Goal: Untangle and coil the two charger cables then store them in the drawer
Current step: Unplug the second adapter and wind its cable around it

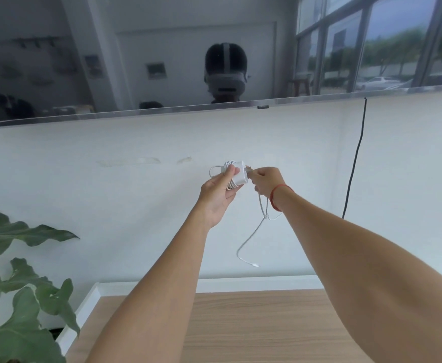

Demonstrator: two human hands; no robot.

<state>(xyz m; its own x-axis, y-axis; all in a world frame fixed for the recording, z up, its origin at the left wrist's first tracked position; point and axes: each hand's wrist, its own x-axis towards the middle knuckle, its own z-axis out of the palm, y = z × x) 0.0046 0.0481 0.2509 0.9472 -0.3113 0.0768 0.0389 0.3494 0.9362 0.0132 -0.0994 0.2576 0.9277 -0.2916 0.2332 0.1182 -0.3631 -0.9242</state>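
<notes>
Head view, and it's all up at chest height against the white wall. Left hand is palm-up with its fingers curled round a white charger block, thumb pressed on the front. White cable is wound in several turns round the block, and a small loop pokes out on the left side. Right hand is closed tight, fingers pinching the cable right at the block's right edge, knuckles toward the camera. A red bracelet sits on that wrist.

Below the right hand a loose tail of the same cable hangs free. It is knotted or crossed just under the wrist, I can't tell which, then curves down to a connector tip dangling in the air, well above the wooden top.

Further out, a black cord runs down the wall on the right. A dark screen is mounted above and reflects the room. Big green plant leaves fill the lower left corner beside the wooden top.
</notes>
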